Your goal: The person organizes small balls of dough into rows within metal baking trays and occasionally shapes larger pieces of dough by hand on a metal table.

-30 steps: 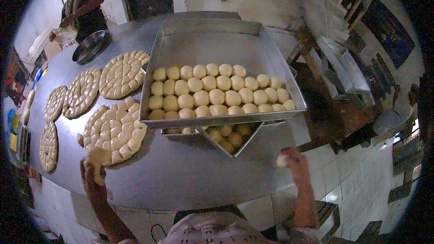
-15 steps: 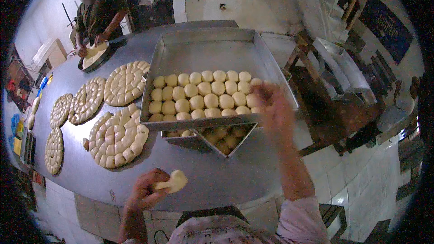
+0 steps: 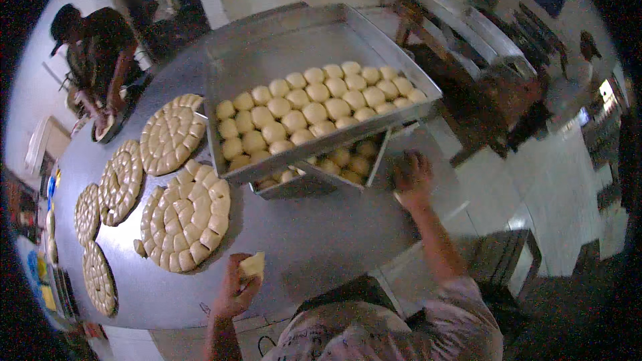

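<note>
My left hand [image 3: 235, 289] is closed round a pale piece of dough [image 3: 253, 265] near the front of the metal table. Its fingers pinch the piece, which sticks out on the right. My right hand [image 3: 414, 180] hovers by the table's right side, empty and somewhat blurred, fingers apart. Ahead lies a large metal tray [image 3: 281, 35], its near part filled with rows of round dough balls [image 3: 294, 121]. Left of it, a big disc of dough cut into pieces [image 3: 186, 217] rests on the table.
Under the large tray are smaller trays [image 3: 287, 190] with more dough balls. Several more cut dough discs [image 3: 172, 135] lie at the left. Across the table a person [image 3: 100, 60] leans over a round pan [image 3: 107, 130]. Metal troughs [image 3: 481, 33] stand at the back right.
My right hand has moved away from the dough balls, down beside the tray. My left hand still holds the dough. The view has turned, and the person has bent lower over the pan.
</note>
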The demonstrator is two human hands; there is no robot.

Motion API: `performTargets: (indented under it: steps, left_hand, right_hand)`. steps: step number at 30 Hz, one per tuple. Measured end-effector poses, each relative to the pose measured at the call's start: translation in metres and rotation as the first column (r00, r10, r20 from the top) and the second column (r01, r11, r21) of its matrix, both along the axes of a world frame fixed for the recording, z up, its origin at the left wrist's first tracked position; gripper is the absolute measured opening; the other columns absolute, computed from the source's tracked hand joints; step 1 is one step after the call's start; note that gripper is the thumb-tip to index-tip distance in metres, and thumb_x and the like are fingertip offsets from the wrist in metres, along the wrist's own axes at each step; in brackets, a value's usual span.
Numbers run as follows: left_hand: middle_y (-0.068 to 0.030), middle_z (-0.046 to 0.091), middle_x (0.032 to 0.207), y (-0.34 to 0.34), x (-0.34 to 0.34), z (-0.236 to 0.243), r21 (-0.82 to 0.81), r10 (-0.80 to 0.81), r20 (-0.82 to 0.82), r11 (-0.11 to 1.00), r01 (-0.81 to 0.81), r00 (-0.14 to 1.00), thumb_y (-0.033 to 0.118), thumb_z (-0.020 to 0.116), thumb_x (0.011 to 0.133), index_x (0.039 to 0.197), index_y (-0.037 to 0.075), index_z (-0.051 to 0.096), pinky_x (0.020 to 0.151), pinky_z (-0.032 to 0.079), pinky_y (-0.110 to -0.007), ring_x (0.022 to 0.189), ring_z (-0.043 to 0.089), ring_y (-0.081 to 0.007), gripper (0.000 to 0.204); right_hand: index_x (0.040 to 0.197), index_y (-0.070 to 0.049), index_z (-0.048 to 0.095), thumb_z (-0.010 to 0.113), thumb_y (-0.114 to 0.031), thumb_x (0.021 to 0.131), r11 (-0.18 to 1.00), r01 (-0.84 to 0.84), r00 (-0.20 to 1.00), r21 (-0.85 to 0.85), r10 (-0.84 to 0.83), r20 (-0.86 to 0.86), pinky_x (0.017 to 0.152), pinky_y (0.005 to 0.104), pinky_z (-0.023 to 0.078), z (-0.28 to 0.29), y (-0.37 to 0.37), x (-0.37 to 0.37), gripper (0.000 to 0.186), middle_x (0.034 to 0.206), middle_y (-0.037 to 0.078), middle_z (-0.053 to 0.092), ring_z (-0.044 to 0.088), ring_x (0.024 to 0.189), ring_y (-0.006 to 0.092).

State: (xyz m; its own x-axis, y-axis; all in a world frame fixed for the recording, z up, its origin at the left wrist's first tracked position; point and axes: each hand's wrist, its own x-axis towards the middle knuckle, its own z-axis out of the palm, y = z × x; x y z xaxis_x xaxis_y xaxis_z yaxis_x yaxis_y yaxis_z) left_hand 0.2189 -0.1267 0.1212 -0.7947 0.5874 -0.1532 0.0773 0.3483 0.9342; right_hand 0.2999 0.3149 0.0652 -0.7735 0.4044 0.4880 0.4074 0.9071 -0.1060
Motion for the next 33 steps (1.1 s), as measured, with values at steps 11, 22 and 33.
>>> performTargets:
  steps: [11, 22, 33]
  left_hand:
    - [-0.0095, 0.046, 0.1, 0.049, -0.001, -0.003, -0.153, -0.179, -0.293, 0.978, 0.138, 0.939, 0.011, 0.054, 0.081, 0.129, 0.005, 0.037, 0.078, 0.043, -0.031, 0.088, 0.048, -0.0179, 0.051]
    - [-0.0064, 0.051, 0.104, 0.137, 0.025, -0.003, 0.134, 0.006, 0.305, 0.99, -0.05, 0.952, 0.003, 0.06, 0.075, 0.101, 0.007, 0.047, 0.083, 0.042, -0.03, 0.095, 0.05, -0.017, 0.029]
    - [-0.0068, 0.052, 0.1, 0.155, 0.036, 0.006, 0.146, 0.119, 0.131, 0.98, -0.138, 0.984, 0.006, 0.059, 0.079, 0.103, 0.006, 0.047, 0.08, 0.043, -0.03, 0.09, 0.051, -0.0156, 0.026]
  right_hand:
    - [0.078, -0.005, 0.056, 0.061, -0.02, 0.068, 0.863, 0.298, 0.937, -0.409, -0.347, -0.049, 0.081, 0.0446, 0.036, 0.01, 0.037, -0.001, 0.019, 0.093, 0.014, 0.055, 0.049, 0.088, 0.0322]
    - [0.085, -0.003, 0.053, 0.064, -0.016, 0.067, 0.952, -0.009, 0.998, -0.307, -0.013, -0.069, 0.078, 0.0455, 0.038, -0.001, 0.053, -0.013, 0.026, 0.087, 0.016, 0.052, 0.046, 0.086, 0.0355]
    - [0.095, -0.001, 0.054, 0.061, -0.013, 0.068, 0.964, -0.185, 0.982, -0.19, 0.191, 0.013, 0.08, 0.0465, 0.04, 0.019, 0.058, 0.02, 0.03, 0.095, 0.017, 0.055, 0.05, 0.094, 0.037]
